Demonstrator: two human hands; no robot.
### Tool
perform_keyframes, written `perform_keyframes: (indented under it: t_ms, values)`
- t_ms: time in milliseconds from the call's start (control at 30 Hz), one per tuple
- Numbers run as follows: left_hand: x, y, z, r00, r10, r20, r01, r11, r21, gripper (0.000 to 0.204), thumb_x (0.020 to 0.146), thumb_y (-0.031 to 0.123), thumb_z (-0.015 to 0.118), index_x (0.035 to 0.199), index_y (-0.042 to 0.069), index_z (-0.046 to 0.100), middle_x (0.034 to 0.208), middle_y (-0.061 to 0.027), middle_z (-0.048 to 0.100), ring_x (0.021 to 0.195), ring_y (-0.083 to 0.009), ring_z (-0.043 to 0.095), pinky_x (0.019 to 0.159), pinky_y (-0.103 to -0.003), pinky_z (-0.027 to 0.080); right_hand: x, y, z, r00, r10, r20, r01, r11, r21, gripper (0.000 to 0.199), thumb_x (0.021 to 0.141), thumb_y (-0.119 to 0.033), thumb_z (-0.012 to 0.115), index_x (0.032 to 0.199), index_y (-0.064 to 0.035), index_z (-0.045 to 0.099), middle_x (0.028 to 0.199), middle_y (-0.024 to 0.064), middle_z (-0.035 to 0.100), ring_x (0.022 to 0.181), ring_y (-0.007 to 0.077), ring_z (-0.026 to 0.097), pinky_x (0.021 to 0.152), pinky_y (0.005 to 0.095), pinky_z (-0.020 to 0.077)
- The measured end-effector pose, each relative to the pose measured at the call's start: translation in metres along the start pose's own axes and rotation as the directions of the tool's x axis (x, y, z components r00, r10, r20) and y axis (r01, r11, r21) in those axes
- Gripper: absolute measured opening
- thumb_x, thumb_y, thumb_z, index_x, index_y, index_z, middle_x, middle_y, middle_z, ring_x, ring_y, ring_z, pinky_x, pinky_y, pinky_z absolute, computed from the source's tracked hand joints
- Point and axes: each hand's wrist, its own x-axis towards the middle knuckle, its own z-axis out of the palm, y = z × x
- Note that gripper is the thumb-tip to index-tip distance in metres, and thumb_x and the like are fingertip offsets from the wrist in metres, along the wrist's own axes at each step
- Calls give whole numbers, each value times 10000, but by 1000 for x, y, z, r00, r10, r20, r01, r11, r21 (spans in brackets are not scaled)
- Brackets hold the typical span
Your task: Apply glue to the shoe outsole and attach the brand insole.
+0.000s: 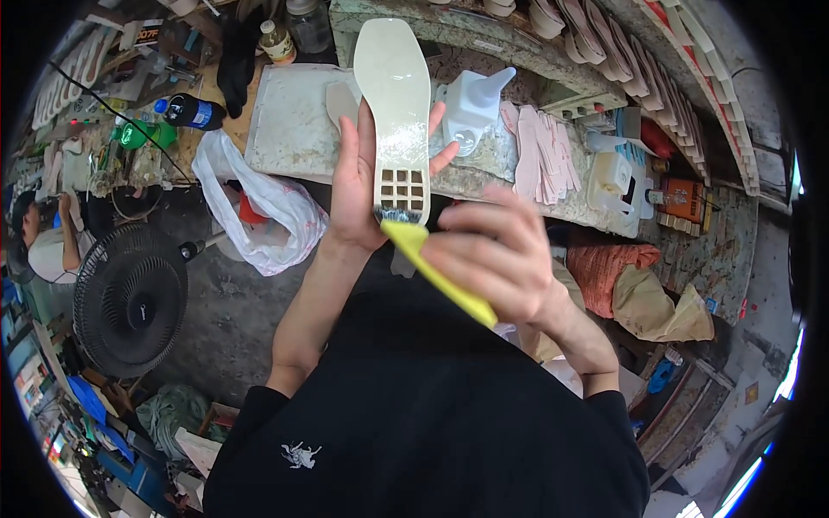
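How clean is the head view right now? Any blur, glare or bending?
Head view: motion blur smears the right hand; glossy highlights sit on the cream sole in the left hand; toward the rim, straight edges bow, notably at upper right; bright patches along the lower-right edge look blown out.

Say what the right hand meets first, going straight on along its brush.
Most likely the grid-holed end of the pale sole held by the left hand; the yellow brush in the right hand overlaps that edge, though depth is unclear.
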Motion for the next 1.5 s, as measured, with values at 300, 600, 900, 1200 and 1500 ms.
perform_keyframes:
  t_ms: [300,600,900,1200,1500]
  values:
    - [3,8,-5,999,34,0,-34,997,71,647,1141,570,233,1689,232,171,1693,-75,319,1588,-366,295,1239,-639,352,-23,2,-25,950,297,91,-309,937,165,298,748,5,747,1035,-69,780,947,39,758,1069,296,716,1166,572,405]
    - [-3,-14,-1,998,-18,-55,24,994,104,662,1140,568,227,1705,229,162,1721,-88,300,1596,-373,277,1272,-625,295,-32,16,8,763,527,-375,-561,828,22,138,863,33,729,986,-16,769,935,106,778,1039,311,728,1132,568,425]
    - [-12,-19,-3,996,-87,-36,90,992,84,670,1133,590,238,1704,246,166,1708,-88,322,1581,-417,287,1206,-636,407,-31,4,-11,837,523,-162,-447,824,348,172,795,31,749,950,-38,775,890,62,763,1066,309,730,1138,558,438]
    - [-33,-28,-10,968,-242,71,229,962,151,733,1097,654,262,1706,356,-20,1737,-83,207,1551,-455,329,1118,-706,457,-30,47,14,686,474,-552,-434,876,212,163,867,8,757,1027,-8,784,992,120,773,1094,313,733,1133,534,449]
    - [-49,-31,-25,964,-265,10,261,955,138,752,1092,654,288,1709,333,3,1743,-98,191,1549,-500,303,1109,-699,474,-72,122,42,437,753,-492,-760,602,245,161,895,-111,782,969,32,780,981,181,759,961,362,715,950,445,532]
